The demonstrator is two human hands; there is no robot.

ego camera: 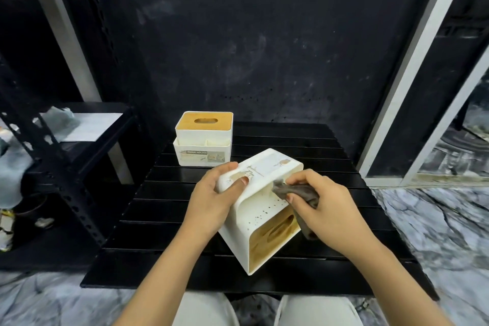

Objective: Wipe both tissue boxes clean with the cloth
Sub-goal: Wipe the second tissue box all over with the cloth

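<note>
A white tissue box (258, 216) lies tipped on its side on the black slatted table (330, 156), its wooden lid facing me and down to the right. Dark specks dot its upturned white side. My left hand (214, 194) grips the box's upper left corner, thumb on the labelled face. My right hand (321, 205) holds a bunched grey cloth (296, 192) pressed against the box's upper right edge. A second white tissue box (203, 149) with a wooden slotted lid stands upright at the table's far left.
A black metal rack (66, 156) with shelves stands left of the table. A dark wall rises behind it. A white door frame (404, 87) is at the right. Marble-patterned floor surrounds the table, and my knees show below its near edge.
</note>
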